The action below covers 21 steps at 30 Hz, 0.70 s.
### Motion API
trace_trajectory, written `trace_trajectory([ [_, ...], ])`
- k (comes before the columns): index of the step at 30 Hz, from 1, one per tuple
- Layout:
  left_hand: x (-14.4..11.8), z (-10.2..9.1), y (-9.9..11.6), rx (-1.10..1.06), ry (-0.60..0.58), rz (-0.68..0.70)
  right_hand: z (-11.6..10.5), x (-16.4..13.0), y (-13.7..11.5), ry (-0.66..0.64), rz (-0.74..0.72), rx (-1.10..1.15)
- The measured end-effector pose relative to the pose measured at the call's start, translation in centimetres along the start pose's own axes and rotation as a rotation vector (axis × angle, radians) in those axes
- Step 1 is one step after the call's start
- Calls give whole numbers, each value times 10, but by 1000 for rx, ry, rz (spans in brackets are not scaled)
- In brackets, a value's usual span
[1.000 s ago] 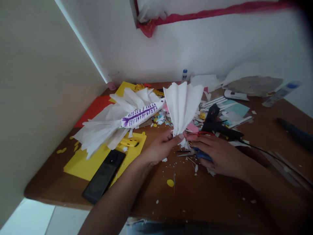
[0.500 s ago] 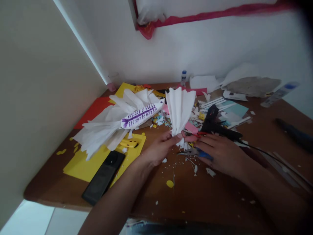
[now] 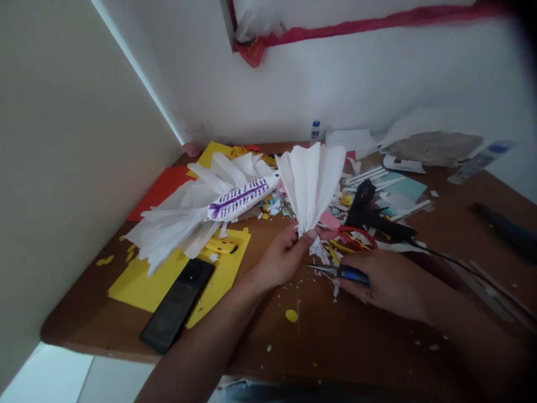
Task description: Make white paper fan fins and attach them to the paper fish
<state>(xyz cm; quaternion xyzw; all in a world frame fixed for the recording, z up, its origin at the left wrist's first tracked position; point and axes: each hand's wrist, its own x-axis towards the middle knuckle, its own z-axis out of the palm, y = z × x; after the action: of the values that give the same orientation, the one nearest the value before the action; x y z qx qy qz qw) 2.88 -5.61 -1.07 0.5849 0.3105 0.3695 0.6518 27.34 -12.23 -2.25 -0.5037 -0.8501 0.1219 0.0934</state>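
Observation:
My left hand (image 3: 281,253) is closed around the gathered base of a white pleated paper fan (image 3: 311,182), whose folds spread upward. My right hand (image 3: 380,280) grips the blue handles of needle-nose pliers (image 3: 344,273), with the thumb below and the fingers above. The metal jaws point left, just under the fan's base, and look apart from it. Behind the right hand lie red-handled scissors (image 3: 366,234), partly covered. A white paper bird (image 3: 243,198) with purple markings and pleated wings rests to the left of the fan.
A black glue gun (image 3: 371,215) with a cable lies beyond my right hand, among paper scraps. A phone (image 3: 178,305) lies partly on yellow sheets (image 3: 138,282) at left. A glue stick (image 3: 315,132) stands at the back. A dark-handled tool (image 3: 505,226) is far right.
My right hand has moved down and right, away from the fan's base, and now holds the pliers. The fan has spread wider in my left hand.

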Motion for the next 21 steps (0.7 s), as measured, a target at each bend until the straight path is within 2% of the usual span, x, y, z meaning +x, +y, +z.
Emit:
trace_trajectory([
  [4, 0, -4, -5, -128, 81, -75, 9, 7, 1, 179, -40, -183],
  [5, -1, -4, -7, -161, 94, -86, 9, 7, 1, 187, -44, -194],
  [7, -1, -3, -10, -182, 95, -91, 9, 5, 0, 137, -24, -170],
  [12, -1, 2, -13, -98, 61, -82, -7, -4, -8, -96, 58, 48],
  [16, 1, 0, -11, -37, 40, -18, -17, -4, -15, -186, 41, 159],
  [18, 2, -3, -11, -29, 26, -7, -16, -2, -17, -173, 22, 155],
  [21, 3, -8, -13, -35, 36, -21, -5, 3, -14, -40, -26, 51],
])
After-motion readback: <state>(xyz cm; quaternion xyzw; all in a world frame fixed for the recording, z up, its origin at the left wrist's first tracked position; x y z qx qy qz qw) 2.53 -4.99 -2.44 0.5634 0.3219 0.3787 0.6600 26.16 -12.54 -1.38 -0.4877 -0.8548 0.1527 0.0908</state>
